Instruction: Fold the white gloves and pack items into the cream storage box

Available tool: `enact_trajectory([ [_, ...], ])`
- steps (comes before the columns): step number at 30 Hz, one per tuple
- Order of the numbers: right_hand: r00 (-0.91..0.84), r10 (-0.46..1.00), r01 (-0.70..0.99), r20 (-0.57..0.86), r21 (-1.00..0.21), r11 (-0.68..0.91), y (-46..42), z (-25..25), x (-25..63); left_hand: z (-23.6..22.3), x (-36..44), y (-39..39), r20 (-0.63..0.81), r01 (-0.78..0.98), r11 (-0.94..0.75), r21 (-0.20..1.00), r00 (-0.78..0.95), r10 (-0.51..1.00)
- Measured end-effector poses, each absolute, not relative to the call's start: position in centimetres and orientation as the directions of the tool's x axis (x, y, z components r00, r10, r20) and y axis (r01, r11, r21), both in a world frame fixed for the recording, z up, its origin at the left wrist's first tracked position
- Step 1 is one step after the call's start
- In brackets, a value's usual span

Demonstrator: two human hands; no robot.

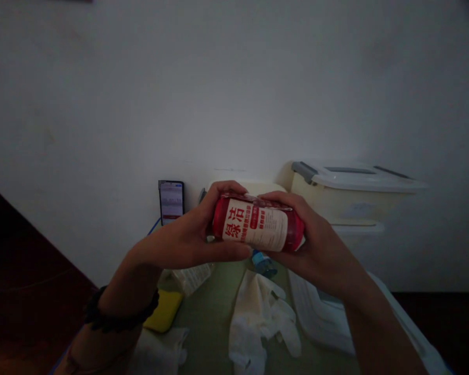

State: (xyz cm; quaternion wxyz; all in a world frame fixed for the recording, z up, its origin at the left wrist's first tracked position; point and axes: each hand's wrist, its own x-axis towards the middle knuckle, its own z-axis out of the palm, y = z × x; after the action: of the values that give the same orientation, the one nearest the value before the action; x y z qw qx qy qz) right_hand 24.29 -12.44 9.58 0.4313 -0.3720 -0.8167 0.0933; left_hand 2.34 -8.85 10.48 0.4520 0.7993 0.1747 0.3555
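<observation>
You have both hands closed on a red cylindrical pack [258, 224], held lengthwise and raised above a green tabletop [209, 317]. Your left hand [191, 240] grips its left end, fingers over the top and left thumb [226, 252] along the lower edge; your right hand [315, 239] encloses the opposite end. The white label [271, 229] faces you, the pack tilting slightly down toward your right hand. The two-ended support appears sound. For best practice, match the pressure at both ends, raise the right end until level, and draw the left thumb lower, as it crowds the label's bottom edge. The wrapper looks smooth and could slip under a light hold; squeezing hard might crease it. Directly below the grip lie a blue bottle [263, 263] and white gloves [258, 317]; beyond the left hand stands a phone [172, 203]. Clearance beneath the pack is adequate.
</observation>
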Motion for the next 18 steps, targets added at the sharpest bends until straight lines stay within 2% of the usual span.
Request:
enact_trajectory([
  [2,-0.363,0.664,0.529,0.654,-0.442,0.724,-12.44,9.72,24.20,10.75,2.24,-9.15,0.393,-0.038,-0.508,0.861,0.684,0.614],
  [7,-0.372,0.629,0.536,0.682,-0.396,0.746,-12.64,9.74,24.14,10.89,2.51,-8.98,0.465,-0.097,-0.543,0.834,0.653,0.598],
  [12,-0.396,0.616,0.487,0.681,-0.412,0.770,-12.65,9.41,24.30,10.64,2.66,-8.62,0.518,-0.199,-0.537,0.820,0.657,0.548],
  [18,-0.412,0.577,0.413,0.705,-0.420,0.808,-12.67,9.31,24.17,10.38,2.67,-8.38,0.566,-0.231,-0.577,0.783,0.648,0.509],
])
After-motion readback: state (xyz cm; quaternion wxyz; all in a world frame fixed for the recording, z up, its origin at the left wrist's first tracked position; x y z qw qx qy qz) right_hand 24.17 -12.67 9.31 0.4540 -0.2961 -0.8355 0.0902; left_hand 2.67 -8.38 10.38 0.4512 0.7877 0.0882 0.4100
